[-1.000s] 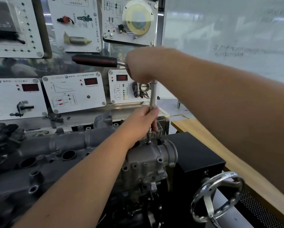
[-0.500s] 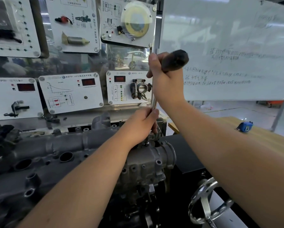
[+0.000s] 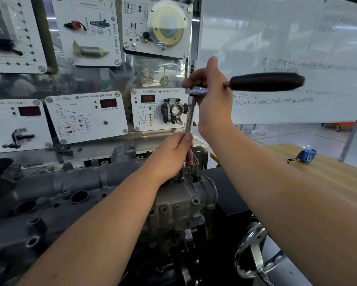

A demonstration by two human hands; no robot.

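Observation:
A ratchet wrench with a black handle (image 3: 266,81) stands on a long chrome extension bar (image 3: 190,114) that runs down to a bolt on the grey engine block (image 3: 179,203). My right hand (image 3: 212,96) holds the wrench at its head, fingers wrapped over the top, with the handle pointing right. My left hand (image 3: 173,153) grips the lower end of the extension bar just above the engine. The socket and bolt are mostly hidden behind my left hand.
White sensor display panels (image 3: 86,118) cover the wall behind the engine. A whiteboard (image 3: 287,48) stands at the right. A blue tape measure (image 3: 306,155) lies on the wooden table (image 3: 338,178). A chrome handwheel (image 3: 254,250) sits low right, beside a black stand (image 3: 231,195).
The wrench handle has swung round from pointing left to pointing right, turned by my right hand. My left hand has stayed on the extension bar.

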